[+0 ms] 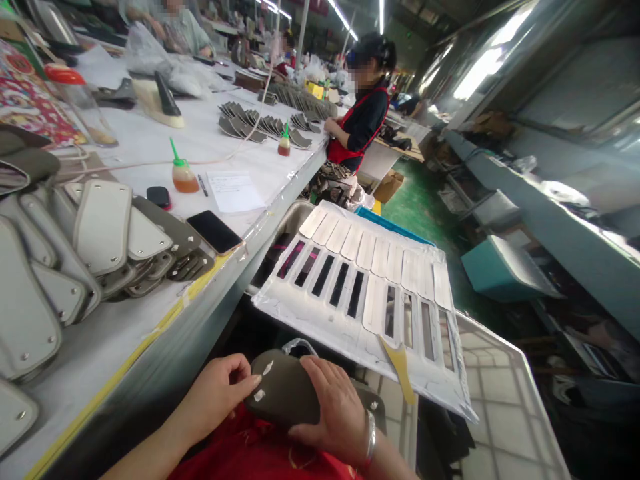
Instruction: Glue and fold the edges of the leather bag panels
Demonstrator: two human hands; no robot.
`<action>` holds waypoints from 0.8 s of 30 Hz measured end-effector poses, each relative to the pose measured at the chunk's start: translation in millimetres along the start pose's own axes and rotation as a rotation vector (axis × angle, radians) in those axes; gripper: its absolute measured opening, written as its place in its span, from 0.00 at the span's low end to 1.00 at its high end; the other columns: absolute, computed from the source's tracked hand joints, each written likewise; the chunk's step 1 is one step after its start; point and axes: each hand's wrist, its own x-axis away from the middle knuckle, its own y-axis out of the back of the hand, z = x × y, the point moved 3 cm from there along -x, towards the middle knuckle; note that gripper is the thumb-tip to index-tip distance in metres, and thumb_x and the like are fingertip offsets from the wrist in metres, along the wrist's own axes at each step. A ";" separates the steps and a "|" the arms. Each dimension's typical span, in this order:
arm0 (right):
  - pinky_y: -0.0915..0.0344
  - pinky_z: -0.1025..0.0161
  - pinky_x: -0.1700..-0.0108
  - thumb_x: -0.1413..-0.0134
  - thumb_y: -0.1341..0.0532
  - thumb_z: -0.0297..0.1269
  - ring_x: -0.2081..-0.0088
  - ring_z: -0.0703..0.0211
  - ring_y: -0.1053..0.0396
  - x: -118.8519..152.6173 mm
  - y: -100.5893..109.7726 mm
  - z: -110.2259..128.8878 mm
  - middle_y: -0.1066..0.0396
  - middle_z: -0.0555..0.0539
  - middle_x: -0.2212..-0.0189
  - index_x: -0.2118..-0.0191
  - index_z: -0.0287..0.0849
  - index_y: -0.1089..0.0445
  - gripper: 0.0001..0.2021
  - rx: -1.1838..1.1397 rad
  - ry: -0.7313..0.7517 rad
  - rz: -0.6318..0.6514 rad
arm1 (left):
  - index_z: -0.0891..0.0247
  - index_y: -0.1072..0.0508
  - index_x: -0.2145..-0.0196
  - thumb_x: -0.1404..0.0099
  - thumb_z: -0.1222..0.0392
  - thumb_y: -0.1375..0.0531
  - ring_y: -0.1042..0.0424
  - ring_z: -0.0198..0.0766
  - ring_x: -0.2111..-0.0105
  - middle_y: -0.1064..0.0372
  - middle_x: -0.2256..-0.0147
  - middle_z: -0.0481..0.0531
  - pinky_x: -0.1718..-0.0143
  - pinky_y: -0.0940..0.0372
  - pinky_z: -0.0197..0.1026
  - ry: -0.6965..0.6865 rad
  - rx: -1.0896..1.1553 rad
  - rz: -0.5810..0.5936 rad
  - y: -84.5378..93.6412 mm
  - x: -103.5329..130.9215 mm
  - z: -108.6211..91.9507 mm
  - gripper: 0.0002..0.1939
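A dark grey-brown padded piece [285, 390] with rounded ends lies over my lap, with small white tabs near its left end and one at its right end. My left hand [225, 387] is at its left end, thumb and fingertips pinched together beside the white tabs; whether something is between them is too small to tell. My right hand [335, 407] rests across the piece's middle, fingers over the top and thumb on the near side, holding it. A silver bracelet [371, 437] circles the right wrist. Behind the piece, a clear loop [300, 345] sticks up.
Stacked light-grey panels [103, 227], a phone [215, 231], paper [235, 192] and a glue bottle [185, 179] are on the white table at left. Ahead stands a slotted white board [320, 310] with a yellow strip [400, 367]. A person in a red apron [363, 127] works beyond.
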 end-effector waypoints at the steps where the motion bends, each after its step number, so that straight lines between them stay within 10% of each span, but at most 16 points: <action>1: 0.49 0.52 0.43 0.70 0.31 0.51 0.45 0.46 0.44 -0.7 0.8 0.7 0.42 0.41 0.44 0.42 0.40 0.45 0.46 0.000 -0.004 0.005 | 0.61 0.40 0.77 0.43 0.49 0.44 0.40 0.31 0.83 0.42 0.82 0.40 0.83 0.43 0.33 -0.025 -0.030 -0.015 -0.1 -0.3 0.2 0.15; 17: 0.41 0.50 0.54 0.72 0.32 0.50 0.58 0.47 0.37 -44.4 -19.7 39.7 0.33 0.43 0.59 0.51 0.40 0.39 0.37 0.017 0.061 -0.140 | 0.59 0.45 0.73 0.44 0.53 0.42 0.39 0.32 0.77 0.46 0.77 0.39 0.80 0.40 0.33 -0.095 0.075 0.095 4.7 -17.2 3.6 0.13; 24: 0.61 0.48 0.38 0.65 0.35 0.60 0.42 0.46 0.47 4.6 -2.4 22.7 0.44 0.39 0.42 0.38 0.39 0.53 0.51 -0.013 0.151 -0.220 | 0.58 0.45 0.65 0.43 0.46 0.45 0.38 0.32 0.84 0.40 0.79 0.38 0.85 0.43 0.34 -0.045 -0.155 0.263 13.9 -19.3 2.4 0.16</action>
